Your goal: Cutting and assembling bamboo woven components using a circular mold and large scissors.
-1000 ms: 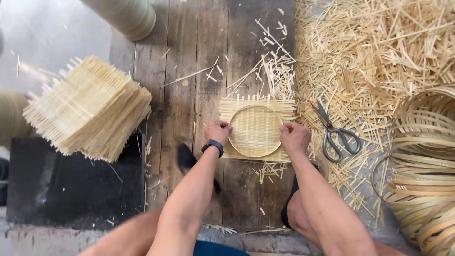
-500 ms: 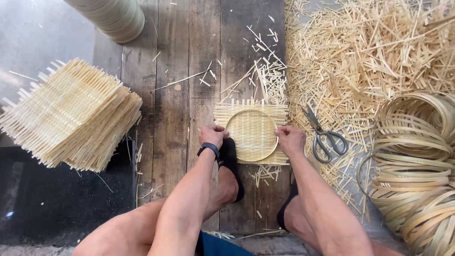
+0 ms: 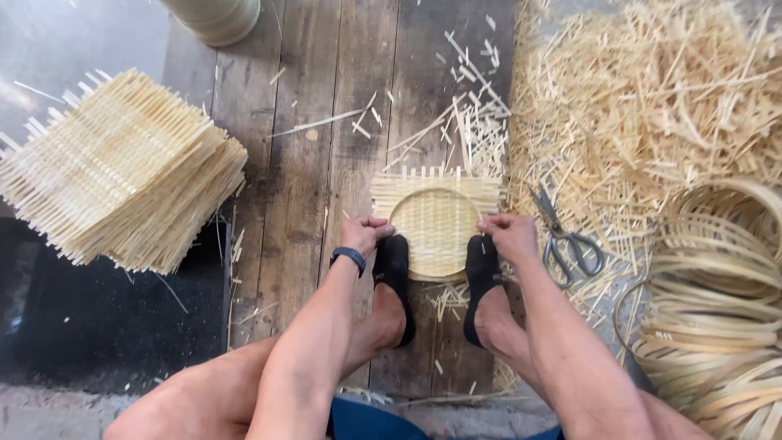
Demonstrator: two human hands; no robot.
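Two hands grip one woven mat (image 3: 436,213) on the plank floor (image 3: 301,187), w/ a round hoop (image 3: 437,231) seated in its centre. L hand (image 3: 363,235), w/ dark wristband (image 3: 349,257), has fingers curled onto mat's left edge; R hand (image 3: 510,236) is closed likewise on the right edge. Both feet in black slippers (image 3: 394,273) rest on mat's near edge, just inside the hands. Scissors (image 3: 564,236) lie just right of R hand, on offcuts (image 3: 652,106) that spread beyond and right. Coiled strips (image 3: 717,318) sit further right of R hand. Mat stack (image 3: 122,167) lies well left of L hand. Pale cylinder (image 3: 216,15) stands far beyond L hand.
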